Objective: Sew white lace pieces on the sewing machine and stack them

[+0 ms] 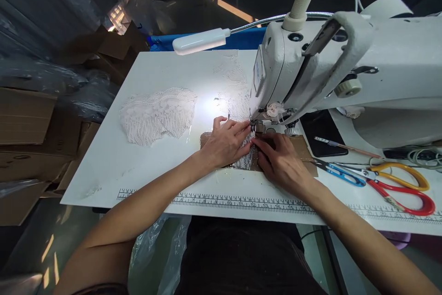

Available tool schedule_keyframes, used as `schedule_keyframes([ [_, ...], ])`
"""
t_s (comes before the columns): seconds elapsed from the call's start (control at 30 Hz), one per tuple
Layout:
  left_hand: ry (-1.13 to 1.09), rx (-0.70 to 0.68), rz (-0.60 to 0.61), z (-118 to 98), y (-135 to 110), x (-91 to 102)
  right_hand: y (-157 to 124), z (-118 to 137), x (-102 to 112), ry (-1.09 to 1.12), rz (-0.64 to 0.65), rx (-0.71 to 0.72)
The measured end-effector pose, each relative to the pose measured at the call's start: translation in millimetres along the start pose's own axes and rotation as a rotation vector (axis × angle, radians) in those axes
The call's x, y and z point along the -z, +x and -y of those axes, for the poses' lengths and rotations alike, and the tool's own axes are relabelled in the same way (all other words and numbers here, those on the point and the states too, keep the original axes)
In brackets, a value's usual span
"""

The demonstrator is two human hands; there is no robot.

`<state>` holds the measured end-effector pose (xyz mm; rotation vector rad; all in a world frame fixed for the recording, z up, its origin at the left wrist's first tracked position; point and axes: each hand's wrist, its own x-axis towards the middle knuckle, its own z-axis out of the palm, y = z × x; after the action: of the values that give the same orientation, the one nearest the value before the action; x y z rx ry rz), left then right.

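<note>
White lace fabric (238, 97) runs down the table and passes under the needle area of a white sewing machine (272, 69). My left hand (228, 141) lies over the lace with fingers stretched out, pressing it beside the presser foot (254, 125). On the lace's right edge, close in front of the foot, my right hand (281, 161) has its thumb and index finger pinched together. The bit of lace between those fingertips is mostly hidden. Beneath both hands is a brown plate (307, 152). Another ruffled piece of white lace (157, 113) rests on the left.
Thread snips (345, 175), scissors with red and orange handles (417, 200), a thin pen-like tool (345, 147) and a black phone-like slab (322, 134) lie at right. A lamp (200, 41) hangs over the back. A ruler strip (221, 200) lines the front edge. Cardboard boxes (31, 134) stand left.
</note>
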<state>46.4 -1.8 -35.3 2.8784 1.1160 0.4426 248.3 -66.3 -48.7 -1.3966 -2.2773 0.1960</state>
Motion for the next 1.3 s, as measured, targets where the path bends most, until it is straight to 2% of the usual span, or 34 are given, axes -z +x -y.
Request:
schedule_keyframes([
  [0.27, 0.025, 0.049, -0.065, -4, 1, -5.6, 8, 1, 1, -0.021, -0.021, 0.023],
  [0.43, 0.027, 0.067, -0.222, 12, 8, -4.5, 3, -10, 4, 0.125, -0.047, -0.067],
  [0.5, 0.022, -0.003, -0.185, 25, 16, -0.6, 1, -15, 9, 0.178, -0.039, -0.128],
  [0.6, 0.025, -0.17, -0.029, 43, 24, 8.3, 1, -22, 20, 0.227, 0.012, -0.139],
  [0.67, 0.022, -0.187, -0.031, 48, 23, 15.2, 0, -24, 28, 0.26, 0.047, -0.101],
  [0.77, -0.088, -0.21, -0.058, 43, 12, 23.7, 1, -24, 37, 0.289, 0.084, -0.046],
  [0.93, -0.355, -0.34, 0.087, 27, -9, 24.4, 7, -24, 40, 0.272, 0.097, 0.036],
  [1.1, -0.438, -0.295, -0.007, 23, -13, 16.3, 12, -23, 28, 0.284, 0.069, 0.132],
  [1.2, -0.489, -0.268, -0.046, 22, -13, 14.9, 10, -21, 21, 0.321, 0.032, 0.125],
  [1.3, -0.553, -0.231, -0.163, 18, -13, 12.8, 10, -18, 19, 0.343, -0.021, 0.087],
])
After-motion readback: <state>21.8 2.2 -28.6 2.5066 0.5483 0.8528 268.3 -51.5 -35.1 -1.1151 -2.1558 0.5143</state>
